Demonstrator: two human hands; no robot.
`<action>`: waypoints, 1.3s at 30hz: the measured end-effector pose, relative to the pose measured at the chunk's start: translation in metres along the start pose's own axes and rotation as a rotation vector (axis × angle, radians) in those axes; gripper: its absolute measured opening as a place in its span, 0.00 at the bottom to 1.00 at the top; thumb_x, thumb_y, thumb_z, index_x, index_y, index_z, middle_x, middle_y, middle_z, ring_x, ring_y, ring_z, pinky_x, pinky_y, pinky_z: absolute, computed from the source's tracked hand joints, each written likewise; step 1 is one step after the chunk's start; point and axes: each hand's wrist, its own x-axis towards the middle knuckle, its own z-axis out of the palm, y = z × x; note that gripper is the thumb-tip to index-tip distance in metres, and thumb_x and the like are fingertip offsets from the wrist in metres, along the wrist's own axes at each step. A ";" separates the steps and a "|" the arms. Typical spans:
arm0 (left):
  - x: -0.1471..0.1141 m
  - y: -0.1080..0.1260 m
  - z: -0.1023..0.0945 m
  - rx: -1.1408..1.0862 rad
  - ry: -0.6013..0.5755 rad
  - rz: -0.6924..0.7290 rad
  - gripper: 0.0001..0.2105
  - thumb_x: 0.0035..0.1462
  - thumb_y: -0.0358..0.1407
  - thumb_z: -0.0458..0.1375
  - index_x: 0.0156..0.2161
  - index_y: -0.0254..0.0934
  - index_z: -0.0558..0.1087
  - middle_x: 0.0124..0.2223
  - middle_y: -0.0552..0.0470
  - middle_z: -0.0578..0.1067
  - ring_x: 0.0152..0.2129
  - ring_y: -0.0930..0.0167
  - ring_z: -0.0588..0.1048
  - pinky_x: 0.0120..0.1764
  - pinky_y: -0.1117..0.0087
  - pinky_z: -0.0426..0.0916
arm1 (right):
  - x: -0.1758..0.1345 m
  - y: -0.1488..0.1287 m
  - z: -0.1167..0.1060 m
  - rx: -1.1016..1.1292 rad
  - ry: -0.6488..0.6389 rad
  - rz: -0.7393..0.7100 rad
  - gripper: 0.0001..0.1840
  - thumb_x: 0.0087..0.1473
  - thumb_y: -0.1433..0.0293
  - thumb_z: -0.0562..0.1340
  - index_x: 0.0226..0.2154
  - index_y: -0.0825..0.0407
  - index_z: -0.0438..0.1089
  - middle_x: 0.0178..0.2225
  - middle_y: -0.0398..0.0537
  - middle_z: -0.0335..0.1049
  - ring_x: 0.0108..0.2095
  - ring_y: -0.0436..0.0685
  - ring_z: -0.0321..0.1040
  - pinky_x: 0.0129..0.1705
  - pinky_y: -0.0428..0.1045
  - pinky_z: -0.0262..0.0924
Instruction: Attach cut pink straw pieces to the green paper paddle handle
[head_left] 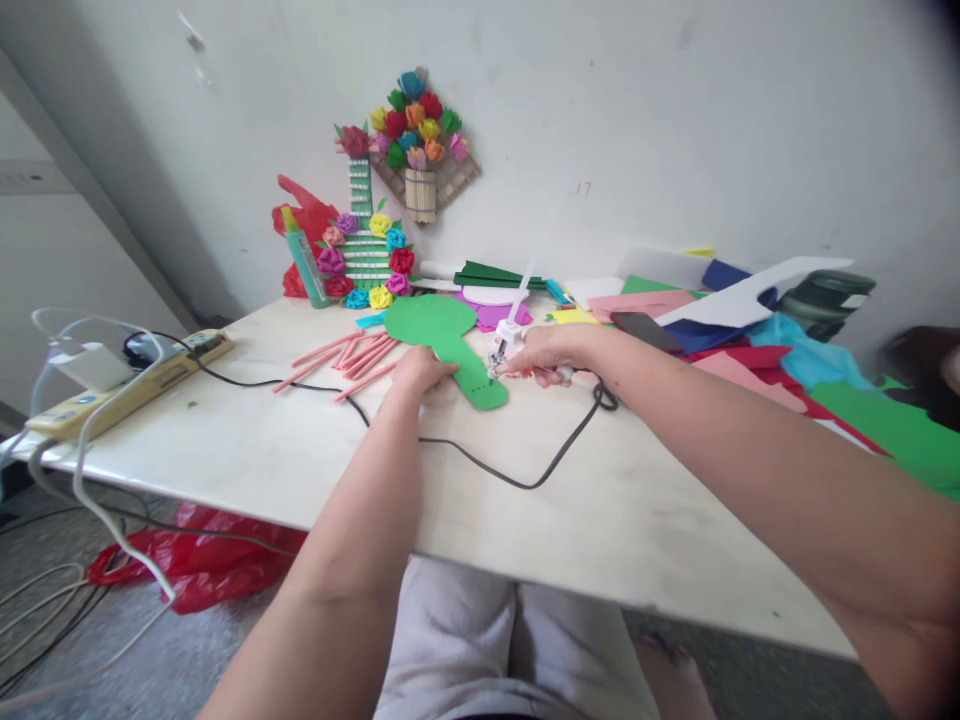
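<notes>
Cutout (429,320) cut, dotted near its end; pink sticks (367,356) loose, none on it. Left hand (424,370) at its edge, grip unclear; right hand (553,352) wrapped round glue gun (511,336).

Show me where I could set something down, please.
Between the forearms, the tabletop is bare from the black cord to front edge; another patch, cord-crossed, lies between power strip and pink sticks. Colored sheets crowd the right side.

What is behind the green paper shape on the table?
Behind the green paper shape, a flower-trimmed decoration stands towards the left; dark green strips and a purple sheet lie towards the right. The sheet is partly covered, so its full outline cannot be seen.
</notes>
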 end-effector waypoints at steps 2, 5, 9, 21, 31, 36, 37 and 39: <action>-0.001 0.001 -0.001 0.009 -0.001 -0.002 0.18 0.41 0.51 0.57 0.20 0.36 0.69 0.23 0.47 0.74 0.21 0.70 0.71 0.22 0.73 0.60 | -0.001 -0.001 0.000 -0.003 -0.005 0.001 0.15 0.50 0.58 0.59 0.27 0.53 0.59 0.15 0.38 0.56 0.12 0.45 0.53 0.15 0.43 0.51; -0.003 0.002 -0.002 0.016 -0.005 -0.001 0.18 0.41 0.51 0.57 0.20 0.36 0.69 0.23 0.46 0.74 0.21 0.70 0.71 0.23 0.73 0.60 | -0.002 -0.001 0.000 -0.002 -0.001 0.009 0.15 0.50 0.58 0.59 0.28 0.53 0.59 0.15 0.38 0.56 0.12 0.45 0.52 0.14 0.43 0.50; -0.005 0.003 -0.003 0.011 -0.008 -0.012 0.18 0.41 0.51 0.58 0.21 0.36 0.69 0.22 0.47 0.73 0.20 0.70 0.71 0.23 0.73 0.61 | 0.000 0.000 -0.001 0.011 -0.014 -0.002 0.15 0.51 0.59 0.58 0.27 0.54 0.60 0.15 0.39 0.57 0.12 0.45 0.52 0.14 0.43 0.50; -0.007 0.006 -0.003 0.041 0.016 0.001 0.17 0.41 0.50 0.58 0.20 0.36 0.69 0.24 0.46 0.75 0.24 0.68 0.73 0.25 0.73 0.63 | -0.007 0.019 0.008 0.149 0.147 -0.084 0.16 0.47 0.58 0.62 0.30 0.55 0.63 0.12 0.40 0.61 0.10 0.45 0.53 0.13 0.43 0.50; -0.011 0.015 -0.006 -0.522 -0.036 -0.139 0.09 0.48 0.37 0.59 0.28 0.32 0.67 0.25 0.45 0.74 0.22 0.68 0.75 0.25 0.72 0.69 | 0.036 0.037 0.052 0.428 0.463 -0.030 0.14 0.49 0.63 0.59 0.38 0.54 0.66 0.28 0.48 0.71 0.20 0.48 0.68 0.17 0.41 0.59; -0.016 0.022 -0.006 -0.837 -0.140 -0.195 0.07 0.48 0.33 0.60 0.31 0.33 0.67 0.23 0.50 0.73 0.21 0.72 0.74 0.26 0.75 0.69 | 0.048 0.042 0.067 0.429 0.504 -0.053 0.17 0.51 0.59 0.57 0.40 0.52 0.66 0.32 0.49 0.72 0.23 0.49 0.70 0.18 0.40 0.59; -0.016 0.023 -0.004 -0.891 -0.163 -0.205 0.06 0.48 0.32 0.60 0.30 0.32 0.67 0.22 0.50 0.72 0.20 0.73 0.74 0.24 0.76 0.68 | 0.050 0.043 0.068 0.441 0.521 -0.061 0.17 0.51 0.58 0.57 0.40 0.51 0.66 0.32 0.48 0.72 0.23 0.49 0.70 0.18 0.40 0.59; -0.014 0.024 0.000 -0.965 -0.179 -0.239 0.06 0.49 0.32 0.60 0.28 0.31 0.67 0.20 0.50 0.71 0.18 0.75 0.73 0.20 0.79 0.65 | 0.052 0.046 0.072 0.479 0.559 -0.076 0.17 0.50 0.59 0.57 0.41 0.51 0.66 0.33 0.47 0.72 0.23 0.49 0.70 0.18 0.40 0.59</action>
